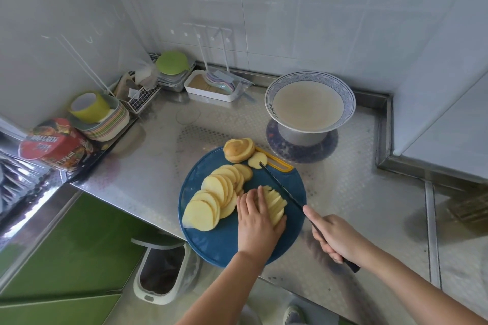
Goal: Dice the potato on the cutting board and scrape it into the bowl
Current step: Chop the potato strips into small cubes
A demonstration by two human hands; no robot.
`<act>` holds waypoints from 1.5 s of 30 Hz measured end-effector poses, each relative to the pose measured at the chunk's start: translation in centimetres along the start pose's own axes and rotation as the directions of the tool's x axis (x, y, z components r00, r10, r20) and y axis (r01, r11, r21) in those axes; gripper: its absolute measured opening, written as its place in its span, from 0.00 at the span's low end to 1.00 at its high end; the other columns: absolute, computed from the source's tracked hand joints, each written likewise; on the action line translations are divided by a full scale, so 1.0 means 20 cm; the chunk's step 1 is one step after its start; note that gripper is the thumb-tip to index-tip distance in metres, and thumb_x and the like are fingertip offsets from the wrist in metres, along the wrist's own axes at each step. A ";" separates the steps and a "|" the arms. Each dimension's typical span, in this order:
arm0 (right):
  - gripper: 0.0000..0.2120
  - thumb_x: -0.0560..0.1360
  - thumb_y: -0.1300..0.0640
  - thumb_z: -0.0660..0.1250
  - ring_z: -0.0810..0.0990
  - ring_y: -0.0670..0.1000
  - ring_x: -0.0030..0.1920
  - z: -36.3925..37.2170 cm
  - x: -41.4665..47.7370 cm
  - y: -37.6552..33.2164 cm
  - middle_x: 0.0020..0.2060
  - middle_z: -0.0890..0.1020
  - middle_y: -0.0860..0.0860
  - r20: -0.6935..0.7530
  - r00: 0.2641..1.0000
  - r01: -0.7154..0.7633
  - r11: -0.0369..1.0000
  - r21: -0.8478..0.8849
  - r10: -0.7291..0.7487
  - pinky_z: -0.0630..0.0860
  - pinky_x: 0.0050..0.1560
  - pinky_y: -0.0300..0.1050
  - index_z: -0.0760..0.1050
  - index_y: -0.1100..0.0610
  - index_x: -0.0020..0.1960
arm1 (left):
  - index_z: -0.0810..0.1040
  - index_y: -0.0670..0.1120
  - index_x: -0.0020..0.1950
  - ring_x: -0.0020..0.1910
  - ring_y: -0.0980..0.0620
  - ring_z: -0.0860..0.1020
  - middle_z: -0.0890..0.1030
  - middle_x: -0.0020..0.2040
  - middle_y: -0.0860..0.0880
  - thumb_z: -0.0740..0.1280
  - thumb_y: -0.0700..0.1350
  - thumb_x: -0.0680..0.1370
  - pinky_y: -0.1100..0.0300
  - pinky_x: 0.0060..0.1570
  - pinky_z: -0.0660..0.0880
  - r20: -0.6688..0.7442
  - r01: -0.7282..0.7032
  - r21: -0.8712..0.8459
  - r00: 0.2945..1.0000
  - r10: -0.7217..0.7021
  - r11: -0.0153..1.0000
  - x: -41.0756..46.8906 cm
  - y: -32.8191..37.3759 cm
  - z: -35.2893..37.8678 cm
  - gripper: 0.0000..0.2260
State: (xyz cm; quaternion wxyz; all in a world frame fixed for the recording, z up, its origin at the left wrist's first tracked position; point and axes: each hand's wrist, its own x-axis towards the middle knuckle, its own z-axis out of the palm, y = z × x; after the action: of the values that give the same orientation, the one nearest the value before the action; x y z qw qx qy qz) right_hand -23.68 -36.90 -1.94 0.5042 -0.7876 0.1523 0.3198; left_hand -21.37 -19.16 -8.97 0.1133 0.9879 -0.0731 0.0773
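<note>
While most pale-yellow potato slices [216, 198] lie fanned on the left of the round blue plastic cutting board [219, 243], the left hand [257, 221] presses a stack flat under nearly straight fingers. Just right of it, the right hand [334, 236] has its fingers wrapped round the black knife [280, 185]. Dicing looks barely begun. Next come more strips and crosswise cuts, long before any scraping into the blue-rimmed white bowl [309, 76], far right.

One wide-angle head camera looks forward and steeply down onto a steel counter [356, 208]. The blue cutting board [211, 243] lies close, just below centre. The tiled wall [290, 8] curves away toward 12 o'clock, and a floor bin [155, 243] shows at 7 o'clock.
</note>
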 end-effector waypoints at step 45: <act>0.31 0.78 0.30 0.49 0.58 0.44 0.16 0.03 -0.02 0.02 0.18 0.59 0.46 -0.002 0.998 -0.065 0.979 -0.195 0.066 0.58 0.21 0.33 0.56 0.54 0.28 | 0.63 0.37 0.68 0.58 0.36 0.74 0.76 0.59 0.37 0.53 0.64 0.70 0.41 0.59 0.73 0.238 0.008 0.100 0.971 -0.032 0.995 0.04 0.02 -0.03 0.37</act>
State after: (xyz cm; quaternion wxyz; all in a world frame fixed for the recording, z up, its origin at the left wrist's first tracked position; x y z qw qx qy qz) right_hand -24.42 -36.58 -2.14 0.4141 -0.8271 0.1451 0.3513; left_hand -20.75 -19.58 -8.14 0.0556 0.9950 -0.0725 -0.0401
